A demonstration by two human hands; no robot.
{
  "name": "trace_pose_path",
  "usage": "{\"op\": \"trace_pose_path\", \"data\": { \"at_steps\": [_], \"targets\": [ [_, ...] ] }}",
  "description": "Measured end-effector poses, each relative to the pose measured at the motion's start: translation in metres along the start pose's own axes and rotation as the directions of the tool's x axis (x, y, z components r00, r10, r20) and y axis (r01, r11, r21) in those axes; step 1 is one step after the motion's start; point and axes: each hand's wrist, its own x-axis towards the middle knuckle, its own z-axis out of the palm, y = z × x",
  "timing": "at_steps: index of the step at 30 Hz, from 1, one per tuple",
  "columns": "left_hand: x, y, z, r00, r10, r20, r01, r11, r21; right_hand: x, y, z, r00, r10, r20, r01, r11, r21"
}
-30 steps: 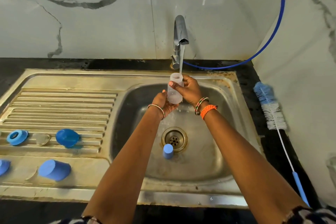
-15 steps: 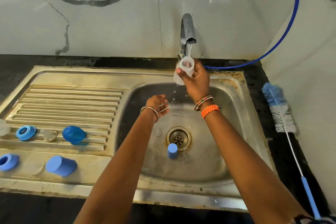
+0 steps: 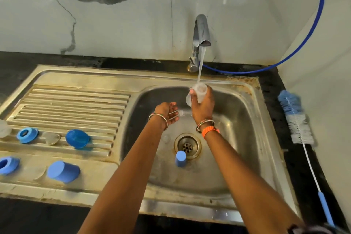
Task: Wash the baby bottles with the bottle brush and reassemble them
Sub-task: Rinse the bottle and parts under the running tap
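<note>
My right hand [image 3: 202,107] grips a clear baby bottle [image 3: 197,93] and holds its mouth under the running stream from the tap [image 3: 201,32]. My left hand [image 3: 168,113] hovers beside it over the sink basin [image 3: 239,119], fingers relaxed, holding nothing. A small blue cap [image 3: 180,158] stands in the basin by the drain [image 3: 187,145]. The bottle brush [image 3: 297,119] with blue and white bristles lies on the black counter to the right of the sink.
On the drainboard [image 3: 76,100] lie two blue rings [image 3: 27,135] [image 3: 7,165], a blue dome cap [image 3: 77,138], a blue cup-shaped cap [image 3: 63,171] and a clear teat [image 3: 50,137]. A blue hose [image 3: 307,47] curves along the wall.
My left hand let go of the bottle and dropped to the left. My right hand tipped the bottle, then brought its mouth back under the stream.
</note>
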Motion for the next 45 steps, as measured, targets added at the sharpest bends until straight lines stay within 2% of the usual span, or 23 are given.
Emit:
{"op": "trace_pose_path", "data": {
  "at_steps": [3,5,6,7,8,9,10,12,16,20,22,24,26,28,30,32,34,37,38,40,42,44,45],
  "targets": [
    [-0.001,-0.005,-0.008,0.999,-0.043,-0.024,0.043,0.999,0.006,0.001,0.002,0.002,0.972,0.145,0.184,-0.130,0.987,-0.094],
    [0.000,-0.001,-0.010,1.000,-0.028,-0.002,0.028,1.000,-0.001,0.008,-0.003,0.004,0.930,0.300,0.213,-0.314,0.949,0.034],
    [0.001,-0.002,-0.013,1.000,-0.028,-0.006,0.028,1.000,-0.005,0.011,-0.007,0.003,0.821,0.475,0.318,-0.530,0.841,0.112],
    [0.000,-0.002,-0.014,0.999,-0.033,-0.011,0.033,0.999,0.003,0.010,-0.009,0.001,0.629,0.611,0.480,-0.736,0.667,0.115],
    [-0.003,-0.002,-0.015,0.999,-0.044,-0.012,0.044,0.999,0.014,0.010,-0.010,-0.003,0.445,0.666,0.599,-0.866,0.489,0.099],
    [-0.004,-0.002,-0.015,0.999,-0.045,-0.010,0.045,0.999,0.021,0.011,-0.008,-0.004,0.335,0.678,0.654,-0.929,0.354,0.110],
    [-0.003,-0.002,-0.015,0.999,-0.049,-0.004,0.049,0.999,0.018,0.011,-0.006,-0.005,0.291,0.663,0.690,-0.954,0.260,0.151],
    [-0.003,-0.004,-0.016,0.997,-0.074,0.015,0.074,0.997,0.006,0.013,-0.002,-0.006,0.264,0.651,0.711,-0.964,0.179,0.194],
    [-0.007,-0.007,-0.011,0.994,-0.101,0.030,0.101,0.995,0.012,0.012,0.000,-0.005,0.304,0.658,0.689,-0.952,0.181,0.247],
    [-0.007,-0.010,-0.010,0.995,-0.100,0.009,0.100,0.995,0.027,0.014,0.003,-0.004,0.435,0.638,0.635,-0.889,0.415,0.193],
    [-0.006,-0.012,-0.011,0.995,-0.094,-0.020,0.095,0.994,0.058,0.013,0.003,-0.004,0.531,0.609,0.590,-0.827,0.525,0.202],
    [-0.005,-0.014,-0.010,0.995,-0.083,-0.050,0.087,0.993,0.079,0.008,0.006,-0.004,0.682,0.562,0.467,-0.710,0.663,0.239],
    [-0.005,-0.016,-0.010,0.994,-0.080,-0.072,0.086,0.992,0.094,0.004,0.010,-0.004,0.830,0.470,0.301,-0.526,0.839,0.141],
    [-0.005,-0.017,-0.010,0.994,-0.082,-0.072,0.088,0.992,0.089,0.004,0.007,-0.007,0.912,0.326,0.249,-0.338,0.941,0.008],
    [-0.006,-0.018,-0.010,0.994,-0.090,-0.064,0.095,0.992,0.078,0.004,-0.002,-0.011,0.970,0.167,0.177,-0.162,0.986,-0.042],
    [-0.008,-0.020,-0.011,0.993,-0.102,-0.055,0.105,0.992,0.067,0.001,-0.012,-0.014,0.999,0.000,0.047,0.001,0.999,-0.033],
    [-0.010,-0.019,-0.012,0.994,-0.098,-0.051,0.101,0.993,0.057,-0.005,-0.007,-0.015,0.997,-0.068,0.037,0.070,0.996,-0.049],
    [-0.010,-0.021,-0.012,0.994,-0.095,-0.060,0.098,0.994,0.050,-0.012,0.017,-0.013,0.951,0.166,0.259,-0.097,0.960,-0.261],
    [-0.011,-0.021,-0.012,0.994,-0.095,-0.052,0.098,0.994,0.051,-0.012,0.020,-0.013,0.938,0.204,0.280,-0.121,0.950,-0.288],
    [-0.012,-0.018,-0.013,0.996,-0.081,-0.035,0.082,0.996,0.037,-0.005,0.008,-0.010,0.957,0.184,0.223,-0.139,0.969,-0.203],
    [-0.010,-0.016,-0.015,0.996,-0.080,-0.038,0.081,0.996,0.024,0.001,-0.009,-0.006,0.986,0.096,0.139,-0.080,0.990,-0.115],
    [-0.011,-0.013,-0.015,0.996,-0.076,-0.047,0.077,0.997,0.023,0.001,-0.012,-0.003,0.985,0.076,0.153,-0.056,0.990,-0.131],
    [-0.011,-0.014,-0.015,0.996,-0.073,-0.050,0.074,0.997,0.021,0.001,-0.006,-0.001,0.972,0.124,0.199,-0.089,0.981,-0.174]
  ]
}}
